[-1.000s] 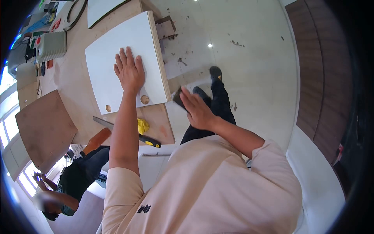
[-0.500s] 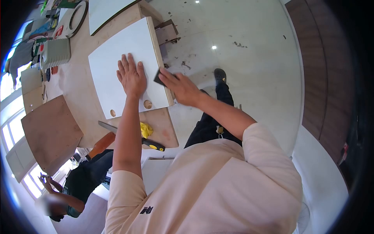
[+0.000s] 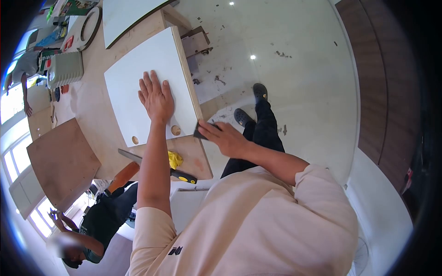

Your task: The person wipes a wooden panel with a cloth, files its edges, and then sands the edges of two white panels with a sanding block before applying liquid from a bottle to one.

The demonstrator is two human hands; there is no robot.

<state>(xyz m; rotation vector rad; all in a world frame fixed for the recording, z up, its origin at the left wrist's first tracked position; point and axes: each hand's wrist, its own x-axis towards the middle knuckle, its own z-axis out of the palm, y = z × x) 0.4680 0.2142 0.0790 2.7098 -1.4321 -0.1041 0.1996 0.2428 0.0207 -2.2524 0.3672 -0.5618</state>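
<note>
A white panel [image 3: 138,60] with two round holes near its close end lies on the wooden table [image 3: 99,106]. My left hand [image 3: 158,100] rests flat on its white face, fingers spread. At the near right corner of the panel, my right hand [image 3: 228,139] grips a dark flat block [image 3: 202,130] against the edge. Close to my left forearm are a yellow crumpled cloth [image 3: 174,159], a black-and-yellow handle [image 3: 184,176] and an orange-handled tool [image 3: 124,176].
Another white panel [image 3: 129,16] lies farther along the table. A brown board [image 3: 62,161] is at the left, beside stacked grey trays [image 3: 66,70]. One person in dark green [image 3: 99,225] is at the lower left, another [image 3: 27,66] at the upper left. Debris dots the floor [image 3: 313,92].
My right hand has slid the dark block along the panel's edge towards me, down to the near corner. My left hand stays flat on the panel.
</note>
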